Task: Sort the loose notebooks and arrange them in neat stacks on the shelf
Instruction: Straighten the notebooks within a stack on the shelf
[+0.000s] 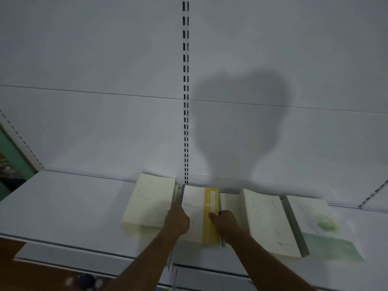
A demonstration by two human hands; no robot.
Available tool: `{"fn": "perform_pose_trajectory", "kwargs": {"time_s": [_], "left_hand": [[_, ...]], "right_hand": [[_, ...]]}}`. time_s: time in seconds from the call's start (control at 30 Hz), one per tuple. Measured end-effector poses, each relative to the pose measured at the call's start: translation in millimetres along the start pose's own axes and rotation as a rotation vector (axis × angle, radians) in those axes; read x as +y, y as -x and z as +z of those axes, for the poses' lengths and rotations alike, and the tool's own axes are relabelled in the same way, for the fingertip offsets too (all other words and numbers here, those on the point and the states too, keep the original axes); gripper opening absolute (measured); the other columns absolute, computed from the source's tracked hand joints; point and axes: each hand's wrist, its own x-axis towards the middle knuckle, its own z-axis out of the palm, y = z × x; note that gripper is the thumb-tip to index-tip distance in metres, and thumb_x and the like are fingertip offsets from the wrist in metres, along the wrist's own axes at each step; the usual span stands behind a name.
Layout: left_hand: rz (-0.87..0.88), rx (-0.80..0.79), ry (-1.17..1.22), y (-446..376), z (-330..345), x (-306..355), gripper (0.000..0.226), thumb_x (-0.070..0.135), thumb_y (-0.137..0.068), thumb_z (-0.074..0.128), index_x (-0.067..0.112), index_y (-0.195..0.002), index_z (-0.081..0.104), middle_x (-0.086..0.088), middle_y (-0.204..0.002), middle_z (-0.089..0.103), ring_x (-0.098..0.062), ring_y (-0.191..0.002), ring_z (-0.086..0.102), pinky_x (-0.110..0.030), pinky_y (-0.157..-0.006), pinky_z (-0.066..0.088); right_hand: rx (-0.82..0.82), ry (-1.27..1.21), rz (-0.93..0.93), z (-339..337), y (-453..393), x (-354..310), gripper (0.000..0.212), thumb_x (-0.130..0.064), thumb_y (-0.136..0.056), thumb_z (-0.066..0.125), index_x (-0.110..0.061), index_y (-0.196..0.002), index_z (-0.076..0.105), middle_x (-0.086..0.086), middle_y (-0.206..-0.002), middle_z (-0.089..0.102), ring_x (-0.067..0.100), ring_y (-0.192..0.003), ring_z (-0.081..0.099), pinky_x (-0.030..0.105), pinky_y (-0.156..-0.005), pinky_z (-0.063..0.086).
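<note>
- Notebooks lay in a row on the white shelf (pixel 63 206), which ran across the whole view below a pale back panel split by a slotted upright (pixel 185 101).
- A cream stack (pixel 150 199) sat at the left of the row, close beside the middle stack; grey dividers stood between the stacks.
- Another cream stack (pixel 267 223) lay to the right of the middle, and a green-printed stack (pixel 319 223) sat furthest right, blurred at its near edge.
- The yellow-banded notebook (pixel 201 213) topped the middle stack, directly below the upright, lying flat with its band along its right side.
- The left hand (pixel 176 219) had its fingers curled against that notebook's left edge; whether it gripped the cover or only steadied it could not be told.
- The right hand (pixel 225 220) gripped the right edge, thumb lying on the yellow band and fingers hidden round the side.
- The step in hand looked like seating this notebook square in the middle stack.
- The next move would likely call for both hands to nudge the edges flush between the dividers, then let go without dragging the cover askew.
</note>
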Motion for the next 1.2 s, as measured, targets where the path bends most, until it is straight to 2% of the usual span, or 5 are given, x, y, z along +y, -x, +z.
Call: {"fn": "perform_pose_trajectory", "kwargs": {"time_s": [0.4, 0.57, 0.67, 0.83, 1.2], "left_hand": [[0.169, 0.296, -0.219, 16.5, 24.2, 52.0, 0.056, 0.032, -0.085, 0.056, 0.011, -0.135, 0.039, -0.01, -0.135, 0.046, -0.026, -0.125, 0.043, -0.039, -0.1, 0.042], [0.309, 0.16, -0.125, 26.2, 48.3, 88.3, 0.037, 0.026, -0.088, 0.054, 0.01, -0.121, 0.049, -0.01, -0.121, 0.054, -0.025, -0.114, 0.049, -0.037, -0.092, 0.046], [0.306, 0.06, -0.059, 30.7, 69.8, 102.0, 0.038, 0.026, -0.088, 0.056, 0.009, -0.121, 0.053, -0.01, -0.123, 0.057, -0.025, -0.115, 0.053, -0.032, -0.094, 0.046], [0.16, -0.126, -0.047, 35.1, 102.3, 116.1, 0.052, 0.037, -0.088, 0.052, 0.005, -0.128, 0.048, -0.015, -0.13, 0.055, -0.031, -0.118, 0.054, -0.03, -0.09, 0.045], [0.017, -0.054, -0.16, 29.9, 135.6, 119.8, 0.063, 0.051, -0.09, 0.044, 0.01, -0.137, 0.037, -0.02, -0.138, 0.037, -0.038, -0.129, 0.038, -0.045, -0.104, 0.035]], "right_hand": [[0.09, 0.189, -0.13, -15.7, 6.1, -9.3, 0.03, -0.026, -0.088, 0.054, -0.003, -0.106, 0.061, 0.013, -0.104, 0.064, 0.024, -0.094, 0.063, 0.027, -0.075, 0.047], [0.209, 0.184, -0.201, -69.5, 1.4, -6.7, 0.013, -0.021, -0.086, 0.052, -0.015, -0.09, 0.062, 0.01, -0.099, 0.065, 0.026, -0.096, 0.061, 0.026, -0.08, 0.044], [0.312, 0.159, -0.148, -106.9, -4.2, 13.3, 0.04, -0.025, -0.09, 0.054, -0.009, -0.126, 0.054, 0.011, -0.125, 0.058, 0.026, -0.114, 0.056, 0.029, -0.091, 0.043], [0.35, 0.305, 0.011, -152.8, -14.4, 54.4, 0.056, -0.031, -0.089, 0.053, 0.0, -0.134, 0.044, 0.021, -0.137, 0.046, 0.034, -0.125, 0.046, 0.037, -0.104, 0.038], [0.268, 0.115, 0.137, -153.6, -31.5, 85.8, 0.058, -0.029, -0.086, 0.058, 0.003, -0.131, 0.04, 0.018, -0.128, 0.052, 0.034, -0.115, 0.054, 0.039, -0.094, 0.049]]}}
